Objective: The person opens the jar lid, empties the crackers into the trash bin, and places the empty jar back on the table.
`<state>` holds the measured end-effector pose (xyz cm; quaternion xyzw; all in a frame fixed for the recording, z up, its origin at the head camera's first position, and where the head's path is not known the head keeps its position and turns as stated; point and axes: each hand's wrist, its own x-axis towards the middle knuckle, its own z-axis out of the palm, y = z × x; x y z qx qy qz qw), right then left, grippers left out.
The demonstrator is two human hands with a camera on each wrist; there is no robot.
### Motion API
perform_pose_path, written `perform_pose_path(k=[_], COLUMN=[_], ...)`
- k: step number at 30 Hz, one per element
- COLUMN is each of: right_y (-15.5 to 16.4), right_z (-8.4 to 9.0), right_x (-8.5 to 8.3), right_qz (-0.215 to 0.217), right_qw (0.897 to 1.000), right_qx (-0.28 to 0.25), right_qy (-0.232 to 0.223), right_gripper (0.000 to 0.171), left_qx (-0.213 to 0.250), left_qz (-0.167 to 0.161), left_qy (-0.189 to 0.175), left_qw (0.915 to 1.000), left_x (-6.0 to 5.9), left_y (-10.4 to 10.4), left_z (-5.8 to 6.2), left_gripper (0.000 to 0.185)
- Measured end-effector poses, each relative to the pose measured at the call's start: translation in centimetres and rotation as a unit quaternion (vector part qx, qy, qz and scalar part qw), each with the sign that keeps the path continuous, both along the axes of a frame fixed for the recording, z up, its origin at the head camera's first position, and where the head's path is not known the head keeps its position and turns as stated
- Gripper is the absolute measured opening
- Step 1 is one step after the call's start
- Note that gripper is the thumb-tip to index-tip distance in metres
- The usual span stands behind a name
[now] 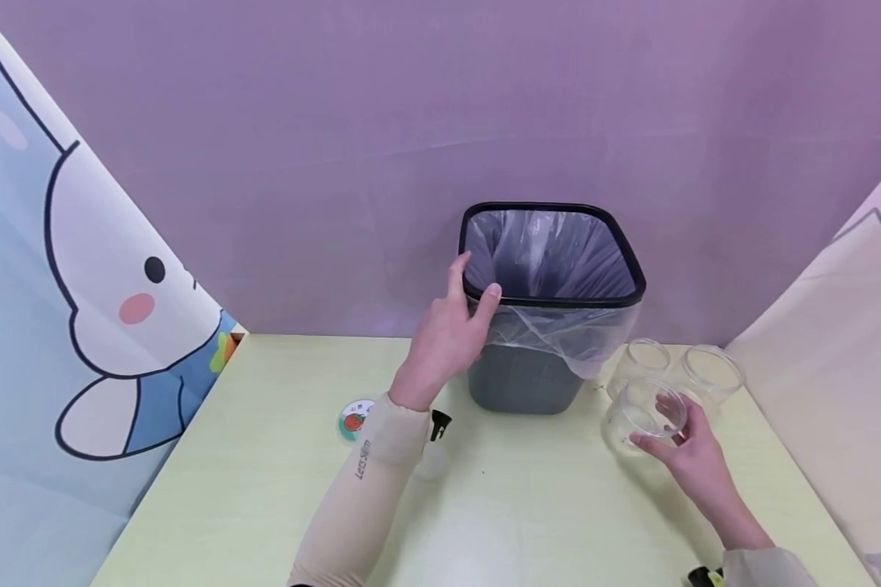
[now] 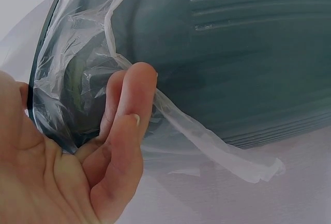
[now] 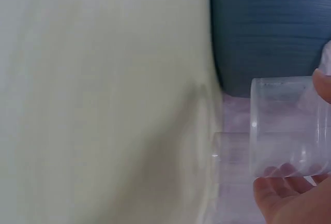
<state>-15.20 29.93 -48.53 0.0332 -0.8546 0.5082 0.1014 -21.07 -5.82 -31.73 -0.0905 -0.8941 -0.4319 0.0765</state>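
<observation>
A dark grey-green trash bin (image 1: pixel 524 383) stands at the back of the table, its black rim lined with a clear plastic bag (image 1: pixel 551 253). My left hand (image 1: pixel 446 338) grips the rim's left front corner; in the left wrist view its curled fingers (image 2: pixel 138 92) touch the bag folded down outside. At the right, my right hand (image 1: pixel 697 456) holds a clear cylindrical jar (image 3: pixel 283 120) between thumb and fingers. The right wrist view shows this jar raised off the tabletop. Two similar clear jars, one on the left (image 1: pixel 631 363) and one on the right (image 1: pixel 719 379), stand just behind it.
A round sticker-like disc with a tomato picture (image 1: pixel 353 420) lies left of my left forearm. Partly behind that forearm is a small item with a black top (image 1: pixel 440 424). A black and yellow-green object (image 1: pixel 705 577) shows near my right sleeve. A purple backdrop (image 1: pixel 301 163) rises behind.
</observation>
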Motion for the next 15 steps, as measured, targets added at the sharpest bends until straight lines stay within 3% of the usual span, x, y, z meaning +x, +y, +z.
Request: perform_pose_path(k=[9, 15], right_y=[0.2, 0.3], right_z=[-1.8, -2.8], right_x=[0.2, 0.1], right_qz=[0.024, 0.039], right_qw=[0.998, 0.996], right_qx=[-0.012, -0.025], right_qy=[-0.059, -0.072], right_gripper=[0.097, 0.097], left_qx=[-0.002, -0.004], left_qz=[-0.001, 0.000], left_qy=[0.002, 0.006], left_qw=[1.0000, 1.0000], left_x=[0.0, -0.1], left_y=[0.0, 0.0], left_z=[0.0, -0.1], left_gripper=[0.079, 0.080])
